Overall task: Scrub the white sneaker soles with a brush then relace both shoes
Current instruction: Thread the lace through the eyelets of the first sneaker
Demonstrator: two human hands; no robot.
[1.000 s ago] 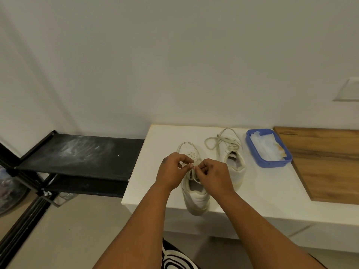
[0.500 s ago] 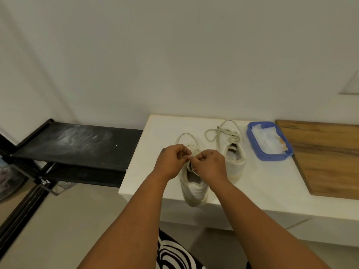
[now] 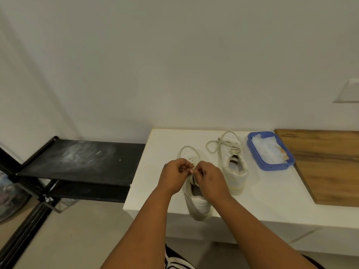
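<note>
Two white sneakers stand on a white counter (image 3: pixel 167 144). The near sneaker (image 3: pixel 198 204) has its heel over the counter's front edge. My left hand (image 3: pixel 174 175) and my right hand (image 3: pixel 209 177) meet over its tongue, fingers curled, each pinching its white lace (image 3: pixel 189 150), which loops out toward the toe. The far sneaker (image 3: pixel 235 171) sits to the right with its lace (image 3: pixel 215 144) lying loose in loops over the toe and the counter. No brush is in view.
A blue plastic tray (image 3: pixel 266 166) holding white cloth or wipes sits right of the far sneaker. A wooden board (image 3: pixel 326 162) covers the counter's right end. A black shoe rack (image 3: pixel 81 160) stands lower at the left, against the wall.
Both hands stay together over the near sneaker, fingers shifting slightly on the lace. The camera view has moved a little; the sneakers and tray have not moved.
</note>
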